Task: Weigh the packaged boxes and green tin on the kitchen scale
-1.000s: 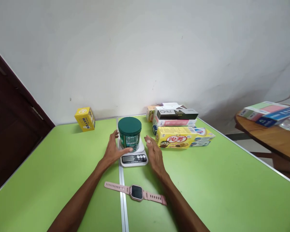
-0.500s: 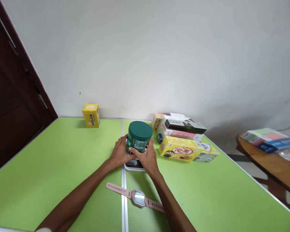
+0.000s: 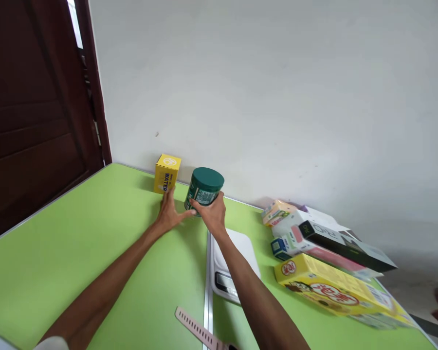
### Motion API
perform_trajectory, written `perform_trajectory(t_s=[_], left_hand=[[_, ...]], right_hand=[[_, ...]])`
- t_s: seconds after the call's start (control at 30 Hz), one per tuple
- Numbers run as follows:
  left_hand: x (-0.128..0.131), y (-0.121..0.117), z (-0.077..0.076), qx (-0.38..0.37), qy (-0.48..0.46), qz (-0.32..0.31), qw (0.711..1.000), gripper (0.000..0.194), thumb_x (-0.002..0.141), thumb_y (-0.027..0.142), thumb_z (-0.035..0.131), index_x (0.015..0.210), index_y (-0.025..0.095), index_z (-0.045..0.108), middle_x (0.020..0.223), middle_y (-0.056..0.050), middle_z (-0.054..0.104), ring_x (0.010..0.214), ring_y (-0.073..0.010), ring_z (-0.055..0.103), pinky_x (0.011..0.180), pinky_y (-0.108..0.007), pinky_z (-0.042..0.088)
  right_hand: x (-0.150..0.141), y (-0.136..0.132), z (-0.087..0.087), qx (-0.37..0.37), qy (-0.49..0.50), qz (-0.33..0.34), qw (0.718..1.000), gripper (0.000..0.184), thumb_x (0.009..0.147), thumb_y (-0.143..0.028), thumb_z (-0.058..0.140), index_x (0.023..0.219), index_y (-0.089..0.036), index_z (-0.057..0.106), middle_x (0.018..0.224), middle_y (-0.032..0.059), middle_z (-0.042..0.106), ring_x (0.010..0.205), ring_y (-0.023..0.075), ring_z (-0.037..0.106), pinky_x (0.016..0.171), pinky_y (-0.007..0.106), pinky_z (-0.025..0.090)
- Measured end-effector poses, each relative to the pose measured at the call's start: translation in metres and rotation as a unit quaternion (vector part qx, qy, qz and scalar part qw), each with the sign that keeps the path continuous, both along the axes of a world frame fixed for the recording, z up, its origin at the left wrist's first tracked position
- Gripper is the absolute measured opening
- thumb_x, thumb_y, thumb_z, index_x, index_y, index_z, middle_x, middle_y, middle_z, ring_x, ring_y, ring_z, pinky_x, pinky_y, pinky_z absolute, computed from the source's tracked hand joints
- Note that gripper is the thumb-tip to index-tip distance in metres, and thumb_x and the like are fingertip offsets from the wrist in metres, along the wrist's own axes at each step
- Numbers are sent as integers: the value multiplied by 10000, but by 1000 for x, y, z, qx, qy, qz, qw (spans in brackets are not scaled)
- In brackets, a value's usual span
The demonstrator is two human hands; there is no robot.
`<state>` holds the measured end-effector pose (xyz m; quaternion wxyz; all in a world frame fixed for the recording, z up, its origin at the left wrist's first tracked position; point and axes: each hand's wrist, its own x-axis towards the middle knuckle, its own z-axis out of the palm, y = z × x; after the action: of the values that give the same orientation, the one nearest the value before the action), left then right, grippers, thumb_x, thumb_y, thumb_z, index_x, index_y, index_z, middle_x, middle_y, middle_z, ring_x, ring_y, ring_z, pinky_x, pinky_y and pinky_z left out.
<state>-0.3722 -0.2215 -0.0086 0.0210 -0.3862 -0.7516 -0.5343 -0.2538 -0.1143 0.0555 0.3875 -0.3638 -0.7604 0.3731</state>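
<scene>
So the green tub (image 3: 204, 197) is in the right hand (image 3: 215, 214), no gap between them. That grip is closed around the tub's near right side, thumb laid across the front low down, other fingers mostly hidden round the far side. The left hand (image 3: 167, 213) is open and just beside the tub's left, thumb pointing at the base. Can't tell if the thumb tip actually touches it.

Long axis, best I can judge: the tub is pretty much upright with the lid (image 3: 208, 179) on top, maybe leaning a touch to the right, but the wide view bends stuff so don't quote me. It's off the white scale (image 3: 245, 247), beyond it and over to the left. Whether its base is on the green desk (image 3: 95, 228) or slightly above, honestly can't tell.

The yellow box (image 3: 167, 174) stands to the left of the tub, near the wall, and the left hand is the nearer one to it. Its fingertips are right by the box's lower front, contact unclear. The right forearm crosses over the scale, and the snack carton (image 3: 324, 289) is well apart, off to the right.
</scene>
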Motion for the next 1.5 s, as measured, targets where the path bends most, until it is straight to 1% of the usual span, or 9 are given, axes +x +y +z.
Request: perform_trajectory(t_s=[0.1, 0.23, 0.5, 0.73, 1.0, 1.17, 1.3, 1.4, 1.5], left_hand=[[-35, 1, -22, 2, -26, 113, 993, 1209, 648, 534, 898, 1579, 130, 240, 1614, -319, 317, 1544, -474, 304, 1211, -669, 298], [-64, 12, -36, 5, -35, 174, 984, 1199, 694, 439, 883, 1598, 109, 168, 1652, -343, 224, 1577, -480, 227, 1231, -668, 257], [-83, 43, -23, -18, -24, 209, 977, 1281, 616, 415, 925, 1564, 11, 163, 1535, -373, 362, 1504, -484, 351, 1211, -607, 339], [-82, 42, -17, -36, -33, 240, 970, 1063, 670, 361, 849, 1507, 61, 267, 1366, -270, 535, 1359, -454, 520, 1119, -595, 437], [-86, 36, -17, -20, -38, 258, 965, 1147, 633, 303, 843, 1551, 69, 195, 1483, -289, 436, 1465, -452, 404, 1207, -602, 360], [-90, 32, -14, 0, -29, 231, 973, 1313, 594, 299, 881, 1595, 46, 69, 1616, -322, 253, 1541, -475, 238, 1252, -653, 244], [-88, 25, -11, -5, -32, 233, 972, 1367, 599, 391, 921, 1603, 70, 52, 1649, -290, 213, 1549, -472, 194, 1259, -676, 213], [-81, 13, -13, 3, -19, 258, 966, 1331, 649, 465, 900, 1603, 75, 58, 1657, -250, 229, 1557, -449, 191, 1285, -628, 193], [-68, -2, -13, 7, -2, 268, 963, 1267, 678, 429, 878, 1590, 51, 83, 1662, -268, 227, 1557, -430, 211, 1300, -586, 174]], right_hand=[[-34, 20, -16, -19, -18, -13, 1000, 711, 548, -566, 834, 1088, -255, 491, 1113, 108, 714, 1011, 316, 684, 875, 439, 529], [-61, 39, -42, -25, -15, -26, 999, 698, 560, -564, 827, 1082, -260, 477, 1106, 106, 705, 1023, 325, 667, 888, 453, 516], [-98, 47, -65, -17, 23, -8, 1000, 745, 569, -539, 850, 1139, -250, 465, 1163, 110, 673, 1078, 332, 639, 957, 490, 503], [-119, 45, -70, -20, 31, 17, 999, 780, 628, -524, 831, 1239, -225, 450, 1230, 131, 628, 1148, 338, 600, 1021, 521, 475], [-117, 33, -67, -13, 54, 97, 994, 973, 745, -590, 791, 1494, -164, 338, 1473, 219, 522, 1424, 384, 432, 1156, 601, 389], [-50, 9, -47, 34, 15, 111, 993, 1031, 817, -586, 756, 1609, -160, 253, 1640, 222, 362, 1567, 419, 249, 1251, 663, 264], [63, -12, -21, 139, 37, 98, 985, 722, 961, -471, 626, 1588, -249, 346, 1579, 153, 480, 1469, 322, 450, 1181, 571, 442], [162, -10, -12, 187, 45, -42, 980, 536, 995, -425, 587, 1492, -253, 484, 1467, 155, 575, 1337, 306, 565, 1086, 533, 522], [251, 8, -25, 200, 67, -247, 946, 516, 996, -482, 561, 1439, -221, 522, 1419, 173, 576, 1251, 312, 603, 1042, 538, 524]])
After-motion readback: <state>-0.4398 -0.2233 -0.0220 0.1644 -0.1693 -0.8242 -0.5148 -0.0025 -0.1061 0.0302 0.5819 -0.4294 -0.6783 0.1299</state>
